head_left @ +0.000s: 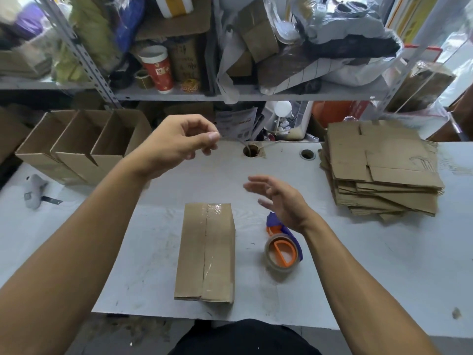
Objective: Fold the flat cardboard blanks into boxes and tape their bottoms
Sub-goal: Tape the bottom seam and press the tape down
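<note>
A folded cardboard box (206,252) lies on the white table (143,265), its taped seam facing up with clear tape along it. A purple and orange tape dispenser (282,252) lies just right of the box. My left hand (176,144) hovers in the air above the far middle of the table, fingers loosely curled, holding nothing. My right hand (281,201) floats above the dispenser's upper end, fingers relaxed and spread, touching nothing. A stack of flat cardboard blanks (381,170) sits at the right.
Three finished open boxes (79,147) stand in a row at the far left. A grey box cutter (34,190) lies at the left edge. Two round cable holes (251,150) pierce the tabletop. Cluttered metal shelves (179,90) rise behind the table.
</note>
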